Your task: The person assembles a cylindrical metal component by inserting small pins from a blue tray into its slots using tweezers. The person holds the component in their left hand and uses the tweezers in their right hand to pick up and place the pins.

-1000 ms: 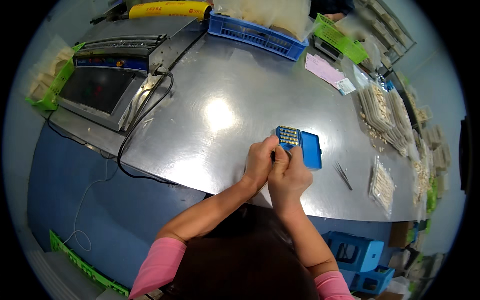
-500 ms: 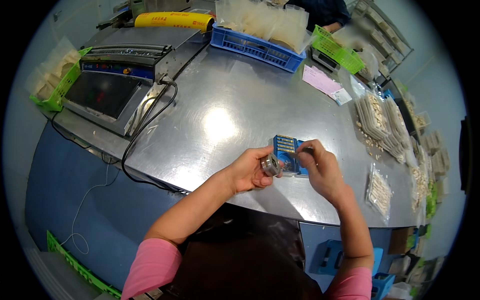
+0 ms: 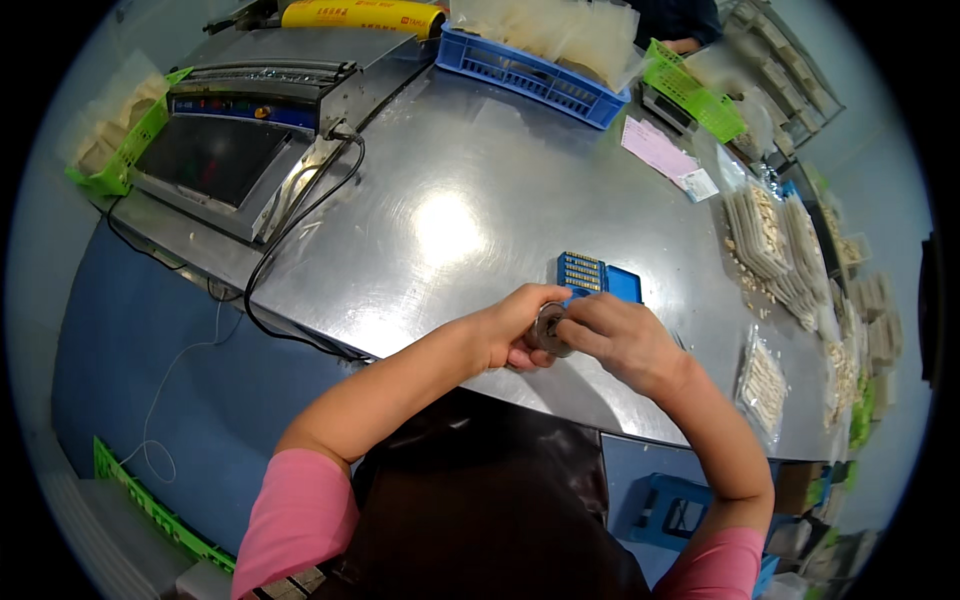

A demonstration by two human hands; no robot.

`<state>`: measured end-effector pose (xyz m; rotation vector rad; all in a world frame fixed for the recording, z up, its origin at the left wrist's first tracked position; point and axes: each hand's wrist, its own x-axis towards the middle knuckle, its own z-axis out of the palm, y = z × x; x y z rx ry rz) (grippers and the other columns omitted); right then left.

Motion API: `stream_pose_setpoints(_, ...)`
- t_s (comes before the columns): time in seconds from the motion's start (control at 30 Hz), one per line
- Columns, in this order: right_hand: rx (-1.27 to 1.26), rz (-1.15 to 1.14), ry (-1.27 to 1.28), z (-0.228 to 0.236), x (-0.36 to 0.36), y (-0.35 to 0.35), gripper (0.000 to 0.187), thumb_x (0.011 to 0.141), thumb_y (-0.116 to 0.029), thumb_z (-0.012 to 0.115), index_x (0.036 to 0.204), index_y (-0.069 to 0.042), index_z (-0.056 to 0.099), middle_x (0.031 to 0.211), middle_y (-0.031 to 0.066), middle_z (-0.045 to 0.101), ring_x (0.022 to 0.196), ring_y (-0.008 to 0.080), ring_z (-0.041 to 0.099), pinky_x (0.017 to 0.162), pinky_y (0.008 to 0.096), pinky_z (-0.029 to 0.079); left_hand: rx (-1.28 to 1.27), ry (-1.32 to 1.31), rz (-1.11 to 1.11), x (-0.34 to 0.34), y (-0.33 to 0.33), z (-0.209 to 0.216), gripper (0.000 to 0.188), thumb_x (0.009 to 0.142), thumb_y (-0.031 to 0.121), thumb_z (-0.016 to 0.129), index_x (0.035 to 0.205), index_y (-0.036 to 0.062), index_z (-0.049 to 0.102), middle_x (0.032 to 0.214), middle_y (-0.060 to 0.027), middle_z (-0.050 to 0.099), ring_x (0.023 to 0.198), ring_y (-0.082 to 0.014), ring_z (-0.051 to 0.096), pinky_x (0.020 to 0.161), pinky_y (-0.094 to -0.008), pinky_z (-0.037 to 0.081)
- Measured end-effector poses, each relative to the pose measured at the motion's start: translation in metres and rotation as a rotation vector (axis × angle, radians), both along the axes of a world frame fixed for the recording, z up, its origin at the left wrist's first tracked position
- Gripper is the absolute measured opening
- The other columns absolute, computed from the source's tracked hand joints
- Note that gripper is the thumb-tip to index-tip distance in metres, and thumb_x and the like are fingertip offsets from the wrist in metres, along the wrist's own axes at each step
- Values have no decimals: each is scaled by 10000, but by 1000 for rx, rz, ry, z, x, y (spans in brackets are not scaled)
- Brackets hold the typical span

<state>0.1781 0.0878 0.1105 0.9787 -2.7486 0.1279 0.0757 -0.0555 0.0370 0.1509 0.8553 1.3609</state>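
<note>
My left hand point(image 3: 508, 328) is closed around a short, round metal cylinder point(image 3: 546, 326) with a hollow face, held above the near part of the steel table. At that hollow face are the pinched fingertips of my right hand point(image 3: 632, 342); whatever lies between them is hidden. Just beyond both hands an opened blue case point(image 3: 563, 268) rests on the table. Rows of small brass-coloured pieces point(image 3: 582, 272) fill its left half, and its blue lid point(image 3: 624, 284) lies folded out to the right. My hands cover the case's near part.
A machine with a dark plate point(image 3: 210, 160) and a black cable point(image 3: 300, 215) occupies the left. At the back are a blue crate point(image 3: 530, 75) of bags and pink papers point(image 3: 658, 150). Packed trays point(image 3: 757, 230) and a flat bag point(image 3: 763, 385) lie right. Someone stands behind the table.
My right hand has moved left from over the blue case to the metal cylinder in my left hand. The case's lid now shows more, and the whole view has shifted slightly.
</note>
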Motion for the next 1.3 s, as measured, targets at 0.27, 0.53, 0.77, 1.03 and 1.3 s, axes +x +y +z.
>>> stream_pose_setpoints(0.27, 13, -29, 1, -10, 1, -3, 267, 708, -51, 616, 962, -69, 536, 909, 60, 571, 778, 238, 578, 612, 325, 494, -5, 5, 18, 1, 1, -1, 356, 898, 398, 414, 734, 99, 514, 570, -14, 470, 387, -99, 394, 289, -188, 184)
stream_pose_setpoints(0.53, 227, -38, 154, -22, 4, -16, 233, 736, -195, 618, 728, -51, 435, 658, 77, 462, 563, 176, 501, 407, 280, 422, 1, -31, 156, 17, 2, -8, 343, 867, 406, 454, 704, 119, 547, 571, -13, 508, 396, -114, 415, 347, -235, 269)
stream_pose_setpoints(0.77, 200, -108, 466, -30, 23, -23, 285, 711, -266, 650, 668, -79, 440, 586, 29, 392, 469, 152, 426, 367, 266, 331, 54, -107, 263, 41, -6, 2, 284, 837, 357, 486, 670, 131, 528, 624, -12, 536, 493, -107, 482, 450, -251, 375)
stream_pose_setpoints(1.03, -285, -465, 528, -64, 27, -52, 245, 834, -245, 660, 773, -40, 539, 626, 90, 489, 481, 257, 494, 425, 348, 376, 121, 73, 498, 52, -11, 17, 289, 924, 279, 441, 707, 100, 511, 635, 20, 499, 478, -39, 404, 398, -192, 275)
stream_pose_setpoints(1.3, -128, -318, 265, -40, 27, -35, 401, 826, -393, 650, 766, -34, 482, 648, 90, 487, 535, 204, 512, 431, 297, 422, 163, -76, 242, 24, -15, 9, 449, 919, 482, 412, 677, 124, 529, 547, 17, 477, 378, -76, 348, 357, -220, 223)
